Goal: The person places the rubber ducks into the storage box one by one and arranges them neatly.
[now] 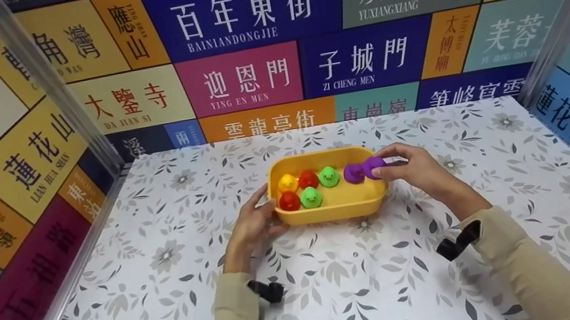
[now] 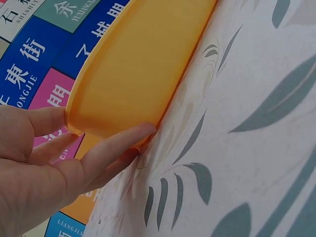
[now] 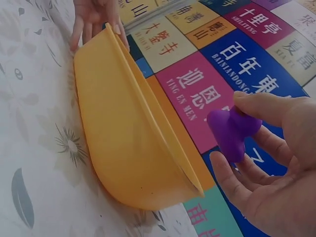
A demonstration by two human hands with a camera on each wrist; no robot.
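A yellow tray (image 1: 332,210) sits mid-table holding several small rubber ducks: yellow (image 1: 287,183), two red (image 1: 308,179), two green (image 1: 328,176) and a purple one (image 1: 354,173). My right hand (image 1: 378,167) pinches a second purple duck (image 1: 374,166) just above the tray's right end, beside the first. In the right wrist view, thumb and fingers of the right hand (image 3: 228,132) close on the purple duck (image 3: 232,129) beyond the tray's rim (image 3: 148,103). My left hand (image 1: 268,209) rests with straight fingers (image 2: 116,145) against the tray's left end wall (image 2: 133,74).
The table carries a floral cloth (image 1: 180,286). Clear plastic panels (image 1: 58,97) stand at left and right, in front of walls of coloured sign panels (image 1: 236,13). Black camera mounts (image 1: 269,290) sit on both wrists.
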